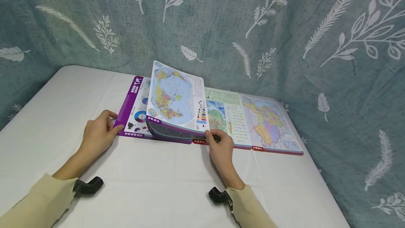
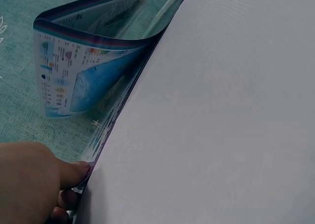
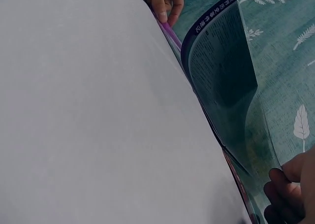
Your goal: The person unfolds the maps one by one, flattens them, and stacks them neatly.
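Observation:
A long folding map [image 1: 273,124] lies spread across the table, its panels printed with maps, charts and text. My left hand [image 1: 98,131] pinches the near left corner of its purple-edged end panel [image 1: 126,106], thumb on top. One world map panel [image 1: 174,96] is raised and bent over the middle. At that panel's near right corner, my right hand [image 1: 222,147] holds the edge between thumb and fingers. In the left wrist view the bent panel [image 2: 64,76] curves up beyond the left hand [image 2: 34,182]. In the right wrist view dark text shows on the curled panel [image 3: 224,56] near the right hand [image 3: 290,189].
A white cloth [image 1: 152,192] covers the table. Behind and to the right hangs a green-blue curtain [image 1: 221,20] with white leaf prints, close to the map's far edge. Dark wrist devices [image 1: 88,185] sit at both sleeves.

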`<state>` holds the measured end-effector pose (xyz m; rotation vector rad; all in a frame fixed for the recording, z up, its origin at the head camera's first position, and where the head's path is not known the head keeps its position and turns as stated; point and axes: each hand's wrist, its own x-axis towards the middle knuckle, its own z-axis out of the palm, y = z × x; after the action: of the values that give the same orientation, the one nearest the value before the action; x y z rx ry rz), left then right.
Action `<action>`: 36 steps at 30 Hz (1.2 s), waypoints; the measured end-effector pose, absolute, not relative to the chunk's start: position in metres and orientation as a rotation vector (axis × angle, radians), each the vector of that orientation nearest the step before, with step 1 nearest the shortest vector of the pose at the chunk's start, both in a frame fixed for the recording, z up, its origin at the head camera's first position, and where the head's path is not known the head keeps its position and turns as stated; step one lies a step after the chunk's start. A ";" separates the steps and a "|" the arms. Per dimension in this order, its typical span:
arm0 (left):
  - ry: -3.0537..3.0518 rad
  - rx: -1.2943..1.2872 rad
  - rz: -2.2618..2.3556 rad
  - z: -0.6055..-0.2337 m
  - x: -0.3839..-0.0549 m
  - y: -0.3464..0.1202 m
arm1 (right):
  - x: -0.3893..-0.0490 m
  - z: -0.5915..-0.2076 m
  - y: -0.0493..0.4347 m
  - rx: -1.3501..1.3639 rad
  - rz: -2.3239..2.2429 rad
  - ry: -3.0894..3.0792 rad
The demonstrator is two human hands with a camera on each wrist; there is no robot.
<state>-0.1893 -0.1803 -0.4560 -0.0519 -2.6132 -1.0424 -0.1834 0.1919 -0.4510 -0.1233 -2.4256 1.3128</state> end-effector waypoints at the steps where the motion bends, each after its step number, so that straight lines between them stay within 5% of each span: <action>1: -2.616 -0.048 -1.041 -0.456 -0.190 -0.180 | -0.184 -0.451 0.194 -0.133 1.310 -2.427; 36: -2.619 -0.042 -1.029 -0.457 -0.189 -0.181 | -0.181 -0.449 0.270 -0.304 1.187 -2.444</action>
<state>-0.1885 -0.1808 -0.4572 -0.0425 -2.6186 -1.0289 -0.1810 0.2698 -0.4486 -0.3036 -2.4444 1.1866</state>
